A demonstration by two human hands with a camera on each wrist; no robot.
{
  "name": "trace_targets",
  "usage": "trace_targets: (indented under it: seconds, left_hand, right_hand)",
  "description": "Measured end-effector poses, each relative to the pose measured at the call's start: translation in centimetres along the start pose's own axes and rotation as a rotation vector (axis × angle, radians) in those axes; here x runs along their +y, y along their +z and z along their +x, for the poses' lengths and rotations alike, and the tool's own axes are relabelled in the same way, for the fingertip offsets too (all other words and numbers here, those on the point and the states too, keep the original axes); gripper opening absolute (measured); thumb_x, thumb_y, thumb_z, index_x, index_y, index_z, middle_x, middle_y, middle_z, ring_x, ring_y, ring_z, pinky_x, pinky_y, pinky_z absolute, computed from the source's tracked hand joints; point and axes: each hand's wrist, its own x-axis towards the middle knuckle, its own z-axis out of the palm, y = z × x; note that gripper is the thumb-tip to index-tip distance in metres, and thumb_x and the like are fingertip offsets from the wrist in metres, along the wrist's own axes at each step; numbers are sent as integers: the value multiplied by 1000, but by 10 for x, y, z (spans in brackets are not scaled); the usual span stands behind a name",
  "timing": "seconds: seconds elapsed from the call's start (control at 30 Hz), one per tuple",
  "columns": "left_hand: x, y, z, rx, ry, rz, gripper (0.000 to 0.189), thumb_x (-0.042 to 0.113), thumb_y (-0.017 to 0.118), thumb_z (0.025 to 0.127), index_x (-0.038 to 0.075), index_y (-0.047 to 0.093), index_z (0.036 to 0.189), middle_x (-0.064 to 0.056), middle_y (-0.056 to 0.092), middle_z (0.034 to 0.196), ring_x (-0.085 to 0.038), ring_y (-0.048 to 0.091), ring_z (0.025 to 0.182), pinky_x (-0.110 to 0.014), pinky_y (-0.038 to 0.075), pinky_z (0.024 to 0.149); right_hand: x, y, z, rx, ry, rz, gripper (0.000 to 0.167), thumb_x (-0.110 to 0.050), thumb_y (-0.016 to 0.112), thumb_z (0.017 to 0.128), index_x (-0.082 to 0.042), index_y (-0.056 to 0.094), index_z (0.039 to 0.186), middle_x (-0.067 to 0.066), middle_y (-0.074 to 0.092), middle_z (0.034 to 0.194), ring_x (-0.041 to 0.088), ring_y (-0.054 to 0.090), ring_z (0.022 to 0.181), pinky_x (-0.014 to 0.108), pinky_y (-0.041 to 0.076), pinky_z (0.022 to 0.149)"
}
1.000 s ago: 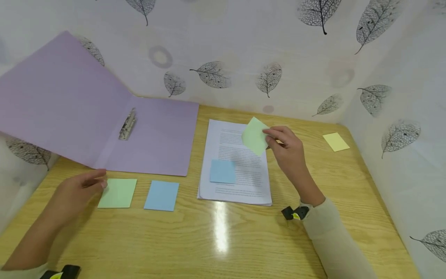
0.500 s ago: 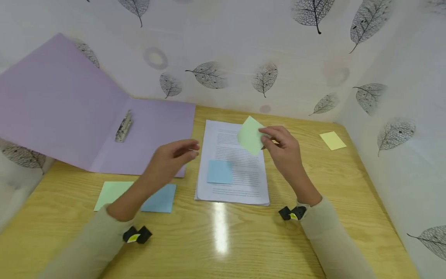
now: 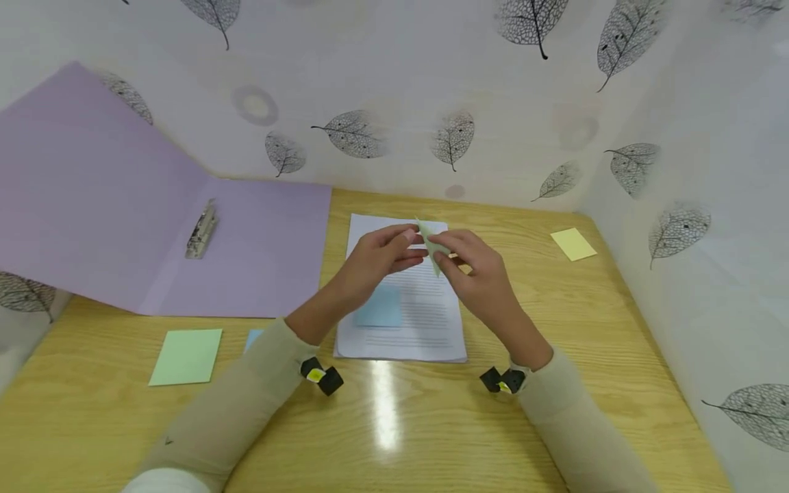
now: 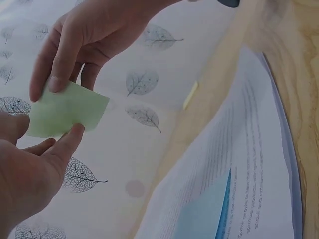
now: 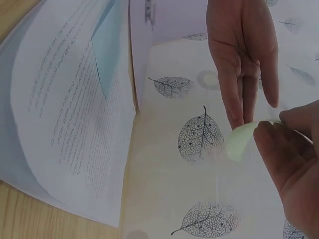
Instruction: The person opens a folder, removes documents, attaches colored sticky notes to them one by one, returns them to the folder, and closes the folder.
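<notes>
My right hand [image 3: 477, 267] pinches a pale green sticky note [image 4: 67, 110] between thumb and fingers above a stack of printed sheets [image 3: 425, 332]. From the other side, my left hand [image 3: 382, 257] reaches to the same note. Its fairly straight fingertips touch the note's edge, while the thumb looks apart from it in the right wrist view. The note is seen nearly edge-on and slightly bent in the head view. A blue sticky note [image 3: 377, 308] lies on the top sheet, partly covered by my left hand.
An open purple folder [image 3: 265, 239] with a metal clip [image 3: 202, 229] lies on the left. Green sticky notes [image 3: 186, 357] sit before it; a blue one [image 3: 253, 337] is mostly behind my left sleeve. A yellow note [image 3: 573, 244] lies right, near patterned walls.
My left hand has come from the green notes at the left across to the held note. The right hand has turned that note nearly edge-on. The head view has shifted slightly.
</notes>
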Motion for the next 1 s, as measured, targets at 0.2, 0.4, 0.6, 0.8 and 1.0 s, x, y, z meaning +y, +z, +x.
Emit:
trace_targets:
  seconds: [0.2,0.4,0.6,0.8,1.0]
  left_hand:
    - [-3,1,2,52,-30,-41,39,27,49,108,-3,56,132,-16,64,122,-25,69,112,-31,58,93]
    - [-6,-1,1,89,-62,10,35,22,47,109,-4,59,130,-15,65,121,-16,67,101,-25,59,82]
    - [-9,0,2,80,-89,-7,35,18,48,108,-3,57,135,-16,63,129,-18,67,105,-26,59,83]
    - [-16,-7,8,81,-75,62,35,18,54,106,0,59,135,-14,64,126,-21,68,103,-31,60,86]
    - [-24,-20,21,141,-27,178,31,12,63,99,1,62,128,-15,68,106,-21,70,91,-35,61,85]
  right_hand:
    - [1,6,-3,-142,-90,-34,37,-5,69,94,-5,66,130,8,71,115,18,69,94,34,60,77]
    - [4,4,-3,-105,-2,-101,35,-13,69,96,-8,66,130,7,71,113,17,67,91,33,57,70]
    - [15,-2,1,75,72,-341,23,-15,73,94,-6,75,115,11,66,106,22,62,82,33,51,62]
    - [24,-6,4,-22,296,-158,17,-19,68,98,-9,75,110,5,71,101,18,65,88,34,53,70]
    - [43,-10,5,-127,531,-44,23,-24,63,101,-13,73,118,5,70,106,21,63,91,32,56,72]
